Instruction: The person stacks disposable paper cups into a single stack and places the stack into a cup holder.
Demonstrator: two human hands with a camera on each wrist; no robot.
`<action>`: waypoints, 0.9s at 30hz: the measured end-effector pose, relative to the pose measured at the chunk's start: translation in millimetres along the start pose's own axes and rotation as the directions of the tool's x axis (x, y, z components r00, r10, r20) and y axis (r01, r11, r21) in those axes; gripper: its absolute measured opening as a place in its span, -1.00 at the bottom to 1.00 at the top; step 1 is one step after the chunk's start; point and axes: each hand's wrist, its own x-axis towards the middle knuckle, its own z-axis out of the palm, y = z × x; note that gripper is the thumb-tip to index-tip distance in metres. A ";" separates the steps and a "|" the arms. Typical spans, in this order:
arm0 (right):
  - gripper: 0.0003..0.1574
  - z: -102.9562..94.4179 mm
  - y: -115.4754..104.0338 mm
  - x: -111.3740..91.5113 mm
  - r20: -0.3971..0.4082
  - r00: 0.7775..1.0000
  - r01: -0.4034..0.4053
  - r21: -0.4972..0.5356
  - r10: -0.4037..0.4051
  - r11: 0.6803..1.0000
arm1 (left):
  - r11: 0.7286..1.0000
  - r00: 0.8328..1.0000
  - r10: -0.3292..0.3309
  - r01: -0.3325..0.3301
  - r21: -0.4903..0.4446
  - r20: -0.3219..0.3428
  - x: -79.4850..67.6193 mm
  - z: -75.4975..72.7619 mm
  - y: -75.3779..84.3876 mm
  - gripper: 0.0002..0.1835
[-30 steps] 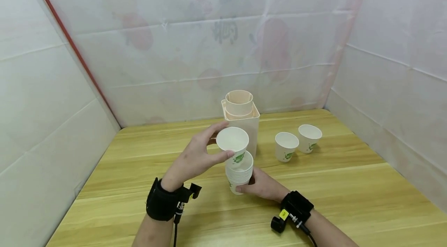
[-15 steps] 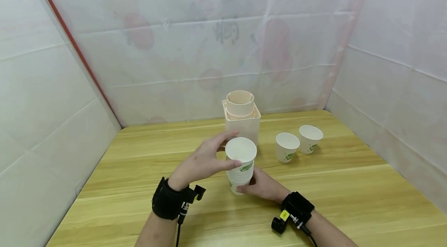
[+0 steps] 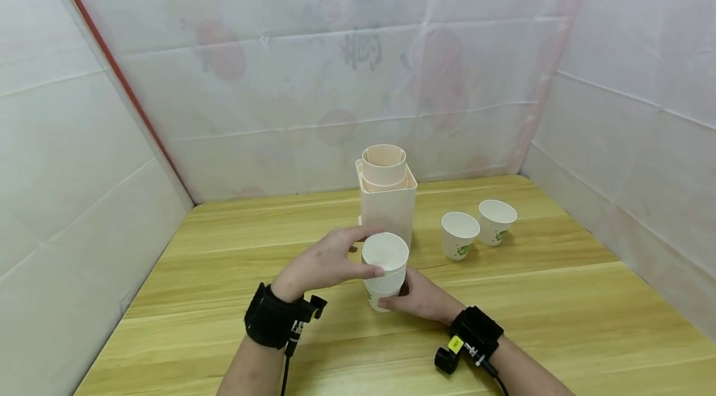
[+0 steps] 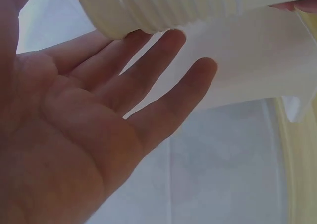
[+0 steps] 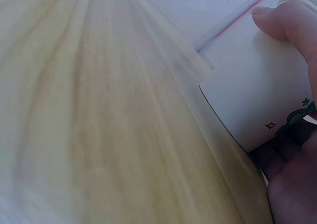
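A stack of nested white paper cups stands upright on the table, with a green print low on its side. My right hand grips the stack near its base, thumb in front. At the top, my left hand holds the uppermost cup's rim between its thumb and fingers. The left wrist view shows the ridged rims of the stack against the fingertips, with the other fingers spread below. In the right wrist view, the printed wall of the bottom cup lies between thumb and fingers.
Behind the stack stands a cream square container with a round tube in its top. Two single paper cups stand upright to the right. Pale sheets wall in the wooden table.
The cup in my left hand has come down from above the stack and now sits nested in its top. My right hand has kept its grip in the same place.
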 end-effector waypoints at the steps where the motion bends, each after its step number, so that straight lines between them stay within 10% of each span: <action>1: -0.20 0.1 -0.4 0.0 0.000 1.000 0.000 -0.001 0.000 1.000 | 1.000 1.000 -0.006 0.006 0.006 0.013 1.1 1.0 -5.5 -0.37; 8: -0.18 -0.2 -3.1 -0.2 -0.007 1.000 -0.003 -0.021 0.003 1.000 | 1.000 0.996 -0.016 0.017 -0.011 0.083 5.0 3.4 -28.9 -0.38; 21: -0.19 -1.4 18.2 3.6 -0.006 1.000 0.008 -0.031 -0.008 0.999 | 0.995 0.986 0.021 -0.005 -0.097 0.166 5.3 6.3 -17.7 -0.27; 27: -0.23 -4.6 28.4 6.2 0.025 0.999 0.029 -0.029 -0.028 0.999 | 0.991 0.984 -0.010 0.034 -0.132 0.178 10.3 15.1 -46.5 -0.27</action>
